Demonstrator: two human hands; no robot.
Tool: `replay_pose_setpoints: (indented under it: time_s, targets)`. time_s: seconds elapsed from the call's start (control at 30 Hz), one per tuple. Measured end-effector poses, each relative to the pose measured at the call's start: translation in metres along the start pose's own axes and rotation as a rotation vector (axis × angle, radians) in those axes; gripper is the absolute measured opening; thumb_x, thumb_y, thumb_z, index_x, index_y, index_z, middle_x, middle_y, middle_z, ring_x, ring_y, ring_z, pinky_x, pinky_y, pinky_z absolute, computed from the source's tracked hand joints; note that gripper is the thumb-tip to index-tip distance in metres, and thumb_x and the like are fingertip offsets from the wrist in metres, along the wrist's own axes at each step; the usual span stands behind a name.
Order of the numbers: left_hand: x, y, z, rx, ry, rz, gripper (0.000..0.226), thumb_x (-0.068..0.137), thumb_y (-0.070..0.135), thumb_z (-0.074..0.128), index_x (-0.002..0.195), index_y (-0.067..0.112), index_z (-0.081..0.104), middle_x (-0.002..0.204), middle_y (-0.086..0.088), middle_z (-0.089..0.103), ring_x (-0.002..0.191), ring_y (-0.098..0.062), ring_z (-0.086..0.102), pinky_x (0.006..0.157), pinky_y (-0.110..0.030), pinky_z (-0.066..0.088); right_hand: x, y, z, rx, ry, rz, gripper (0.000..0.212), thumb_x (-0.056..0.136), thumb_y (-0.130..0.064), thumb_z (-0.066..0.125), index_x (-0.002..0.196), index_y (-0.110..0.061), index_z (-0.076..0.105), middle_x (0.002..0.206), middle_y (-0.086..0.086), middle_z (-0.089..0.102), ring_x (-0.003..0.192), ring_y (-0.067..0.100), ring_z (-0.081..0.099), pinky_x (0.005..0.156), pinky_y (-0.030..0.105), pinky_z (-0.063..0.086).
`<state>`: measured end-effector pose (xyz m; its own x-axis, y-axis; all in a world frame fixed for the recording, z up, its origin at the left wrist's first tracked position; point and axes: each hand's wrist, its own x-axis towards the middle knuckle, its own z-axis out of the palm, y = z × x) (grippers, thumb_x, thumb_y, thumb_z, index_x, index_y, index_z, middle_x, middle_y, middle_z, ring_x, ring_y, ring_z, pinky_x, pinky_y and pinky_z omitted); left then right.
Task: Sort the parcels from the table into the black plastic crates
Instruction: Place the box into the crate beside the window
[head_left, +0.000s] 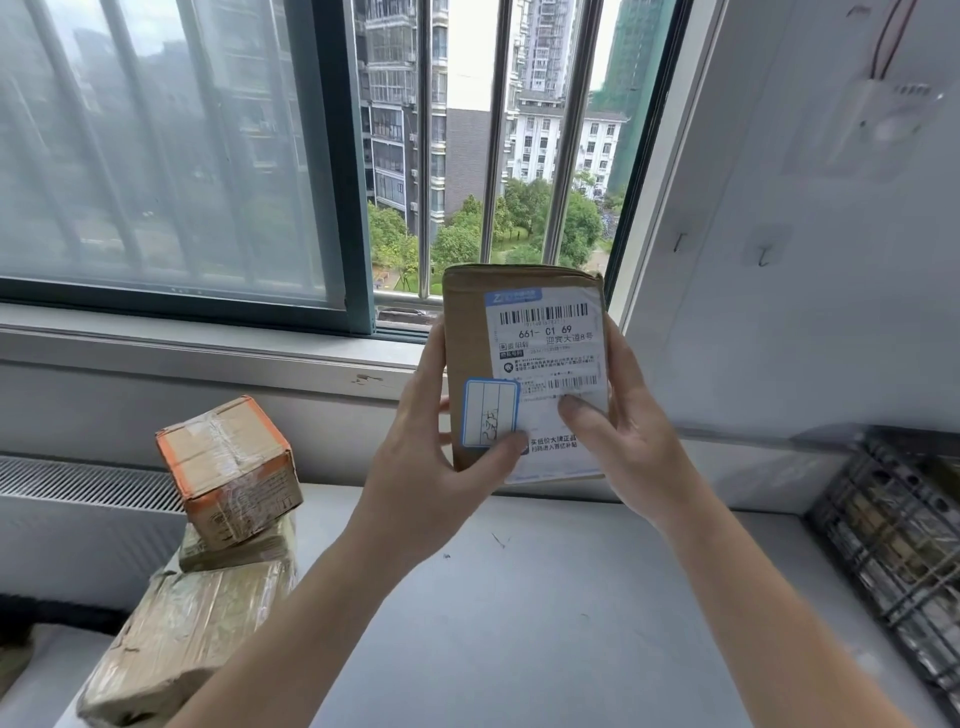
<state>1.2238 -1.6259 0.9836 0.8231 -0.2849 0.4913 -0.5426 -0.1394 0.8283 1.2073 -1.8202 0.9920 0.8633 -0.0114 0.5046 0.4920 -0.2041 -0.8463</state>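
The left hand (426, 457) and right hand (628, 436) grip a parcel (467, 322) by its sides above the table (545, 597), thumbs on its face. At the left edge sit stacked boxes (228, 457), at the right a crate (893, 535).

- Held parcel (467, 322): brown cardboard, matt, top edge soft and worn.
- Shipping label (550, 358) on it: white paper, smooth, slight sheen.
- Blue-edged sticker (491, 413): paper, smooth.
- Orange-taped box (228, 462): cardboard under clear glossy tape, wrinkled.
- Big bottom parcel (182, 634): cardboard wrapped in clear tape, crinkly, shiny.
- Table (545, 623): smooth matt grey, few scuffs.
- Crate (893, 525): black plastic lattice, blurred.
- Window bars (563, 156): metal, dull sheen.
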Motion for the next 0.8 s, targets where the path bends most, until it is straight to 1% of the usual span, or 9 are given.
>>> replay_pose_setpoints:
  time_s: [0.1, 0.17, 0.23, 0.33, 0.4, 0.5, 0.57, 0.7, 0.8]
  targets:
    - [-0.001, 0.001, 0.000, 0.019, 0.003, 0.005, 0.102, 0.075, 0.040, 0.074, 0.149, 0.058, 0.007, 0.138, 0.023, 0.051, 0.114, 0.001, 0.059, 0.089, -0.028, 0.056, -0.001, -0.001, 0.000, -0.012, 0.005, -0.011, 0.079, 0.087, -0.026, 0.056, 0.156, -0.022, 0.018, 0.138, -0.003, 0.056, 0.128, 0.014, 0.054, 0.091, 0.021, 0.051]
    - [-0.001, 0.001, 0.000, 0.021, 0.013, 0.005, 0.102, 0.074, 0.039, 0.074, 0.148, 0.059, 0.008, 0.136, 0.022, 0.053, 0.112, 0.003, 0.059, 0.085, -0.019, 0.055, 0.000, -0.002, 0.001, -0.018, 0.008, -0.020, 0.078, 0.087, -0.026, 0.056, 0.156, -0.024, 0.019, 0.138, -0.003, 0.055, 0.129, 0.014, 0.053, 0.092, 0.021, 0.051]
    - [-0.001, 0.003, 0.000, 0.024, 0.016, 0.007, 0.103, 0.073, 0.039, 0.075, 0.147, 0.062, 0.007, 0.136, 0.022, 0.054, 0.111, 0.003, 0.060, 0.083, -0.016, 0.053, 0.000, -0.002, 0.001, -0.023, 0.012, -0.030, 0.077, 0.087, -0.025, 0.056, 0.155, -0.024, 0.019, 0.139, -0.003, 0.055, 0.129, 0.015, 0.052, 0.093, 0.022, 0.050]
    - [-0.001, 0.003, -0.003, 0.030, 0.007, 0.012, 0.104, 0.072, 0.040, 0.076, 0.144, 0.066, 0.005, 0.138, 0.021, 0.052, 0.114, 0.001, 0.059, 0.085, -0.018, 0.054, 0.000, -0.003, 0.001, -0.042, 0.008, -0.032, 0.077, 0.088, -0.021, 0.056, 0.156, -0.022, 0.019, 0.139, -0.001, 0.055, 0.130, 0.016, 0.052, 0.093, 0.022, 0.050]
    - [-0.002, 0.002, -0.005, 0.032, -0.002, 0.016, 0.105, 0.071, 0.041, 0.076, 0.142, 0.068, 0.004, 0.140, 0.020, 0.051, 0.116, 0.000, 0.058, 0.085, -0.016, 0.053, 0.001, -0.002, 0.002, -0.058, 0.007, -0.025, 0.075, 0.090, -0.013, 0.054, 0.156, -0.019, 0.018, 0.138, 0.000, 0.055, 0.128, 0.014, 0.053, 0.092, 0.020, 0.049]
    - [-0.002, 0.000, -0.008, 0.033, -0.009, 0.010, 0.106, 0.070, 0.042, 0.077, 0.141, 0.069, 0.003, 0.141, 0.019, 0.050, 0.118, -0.001, 0.056, 0.083, -0.015, 0.053, 0.002, 0.000, 0.005, -0.079, 0.002, -0.014, 0.074, 0.089, -0.008, 0.051, 0.155, -0.015, 0.018, 0.134, -0.006, 0.057, 0.125, 0.010, 0.055, 0.091, 0.019, 0.050]
    - [-0.002, -0.002, -0.011, 0.026, -0.017, 0.012, 0.107, 0.071, 0.041, 0.077, 0.141, 0.068, 0.002, 0.141, 0.018, 0.049, 0.119, -0.001, 0.056, 0.084, -0.017, 0.054, 0.002, 0.000, 0.008, -0.092, 0.003, -0.008, 0.075, 0.089, -0.008, 0.050, 0.156, -0.016, 0.017, 0.132, -0.010, 0.059, 0.123, 0.009, 0.056, 0.090, 0.020, 0.050]
    - [0.000, -0.007, -0.016, 0.007, -0.042, 0.016, 0.107, 0.071, 0.039, 0.077, 0.144, 0.064, 0.002, 0.143, 0.018, 0.048, 0.119, -0.005, 0.058, 0.089, -0.030, 0.057, 0.002, 0.000, 0.016, -0.095, 0.032, 0.019, 0.075, 0.089, -0.010, 0.051, 0.156, -0.019, 0.018, 0.131, -0.012, 0.060, 0.121, 0.008, 0.058, 0.088, 0.020, 0.051]
    - [0.000, -0.015, -0.017, -0.014, -0.065, 0.012, 0.108, 0.072, 0.039, 0.078, 0.146, 0.063, 0.002, 0.142, 0.020, 0.046, 0.120, -0.005, 0.056, 0.088, -0.025, 0.056, 0.000, 0.002, 0.020, -0.116, 0.069, 0.041, 0.073, 0.089, -0.017, 0.054, 0.154, -0.026, 0.022, 0.125, -0.020, 0.063, 0.119, 0.006, 0.059, 0.088, 0.019, 0.051]
